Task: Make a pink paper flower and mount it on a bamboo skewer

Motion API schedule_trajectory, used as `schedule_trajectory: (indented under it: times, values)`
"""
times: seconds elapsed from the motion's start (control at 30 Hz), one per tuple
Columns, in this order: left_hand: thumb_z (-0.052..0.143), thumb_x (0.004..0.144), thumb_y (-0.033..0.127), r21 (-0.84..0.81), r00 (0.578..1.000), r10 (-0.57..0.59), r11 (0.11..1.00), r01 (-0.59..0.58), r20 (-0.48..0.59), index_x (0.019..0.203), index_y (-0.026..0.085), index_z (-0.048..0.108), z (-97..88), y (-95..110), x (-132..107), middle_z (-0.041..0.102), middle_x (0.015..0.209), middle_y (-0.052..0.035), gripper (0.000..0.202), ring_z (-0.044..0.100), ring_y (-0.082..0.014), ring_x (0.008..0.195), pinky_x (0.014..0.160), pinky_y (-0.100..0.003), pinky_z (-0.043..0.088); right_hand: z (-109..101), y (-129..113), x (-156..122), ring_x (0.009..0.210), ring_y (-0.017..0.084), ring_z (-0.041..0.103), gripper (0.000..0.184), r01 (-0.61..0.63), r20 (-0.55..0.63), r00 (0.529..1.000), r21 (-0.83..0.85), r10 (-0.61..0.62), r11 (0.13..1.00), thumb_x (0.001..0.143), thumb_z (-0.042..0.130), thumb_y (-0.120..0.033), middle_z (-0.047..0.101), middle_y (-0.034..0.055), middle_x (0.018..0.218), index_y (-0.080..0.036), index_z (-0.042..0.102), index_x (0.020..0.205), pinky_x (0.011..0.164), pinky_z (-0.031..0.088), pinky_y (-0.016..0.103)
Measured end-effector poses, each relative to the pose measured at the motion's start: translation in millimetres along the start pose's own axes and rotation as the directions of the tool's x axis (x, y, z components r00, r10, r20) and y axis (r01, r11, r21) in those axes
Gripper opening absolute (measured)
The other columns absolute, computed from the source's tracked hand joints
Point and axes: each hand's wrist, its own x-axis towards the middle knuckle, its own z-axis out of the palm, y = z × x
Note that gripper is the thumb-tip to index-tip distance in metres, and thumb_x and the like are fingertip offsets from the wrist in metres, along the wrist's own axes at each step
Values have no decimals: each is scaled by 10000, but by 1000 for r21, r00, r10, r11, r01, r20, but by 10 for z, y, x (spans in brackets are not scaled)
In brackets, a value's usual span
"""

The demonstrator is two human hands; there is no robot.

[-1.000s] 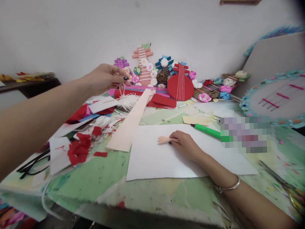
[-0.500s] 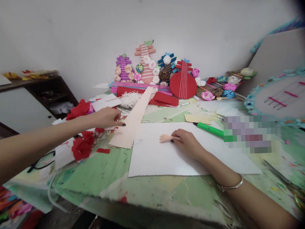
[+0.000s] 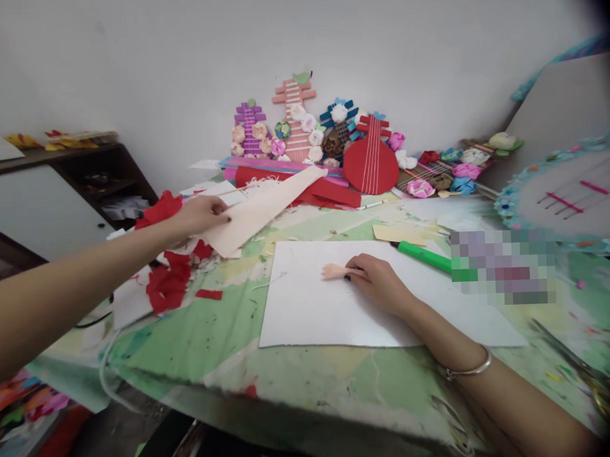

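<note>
My left hand (image 3: 197,215) grips the near end of a long cream paper strip (image 3: 264,206) and holds it lifted off the table at a slant toward the back. My right hand (image 3: 379,282) rests on a white sheet (image 3: 312,308) in the middle of the table, fingers closed on a small peach paper cut-out (image 3: 334,272) that lies flat on the sheet. Red paper scraps (image 3: 169,283) lie just below my left hand.
A green marker (image 3: 423,256) lies right of the sheet. Paper instruments and flowers (image 3: 327,144) stand along the wall, a red one (image 3: 370,163) among them. A round decorated board (image 3: 564,203) sits at right, scissors (image 3: 570,362) near the right edge, a dark shelf (image 3: 83,179) at left.
My left hand came down from the back of the table, took the near end of the cream strip and lifted and swung it leftward. My right hand stayed on the cut-out.
</note>
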Motion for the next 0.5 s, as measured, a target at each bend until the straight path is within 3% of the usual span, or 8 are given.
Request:
schedule_trajectory:
  times: [0.1,0.27,0.5]
  values:
    - [598,724,351,-9,995,-68,998,68,-66,998,107,620,-184,-134,96,637,909,-73,367,539,-162,764,687,-266,412,0,-2,-1,763,157,531,112,-2,-1,1000,-5,2,1000,820,493,-142,605,39,817,-170,600,839,686,370,263]
    - [667,692,273,-303,967,-243,930,209,-81,927,104,628,-348,-220,40,607,763,-16,292,510,-108,663,598,-212,396,-3,-20,1,759,155,527,111,-7,6,1000,-9,7,1000,817,492,-135,606,38,820,-165,597,840,683,367,259]
    - [676,699,266,-326,942,-280,922,210,-185,933,106,634,-462,-328,8,557,703,29,286,452,-72,602,528,-181,345,-8,-26,1,763,158,531,107,-16,3,1000,-10,16,1000,826,493,-140,607,39,821,-166,595,846,685,368,259]
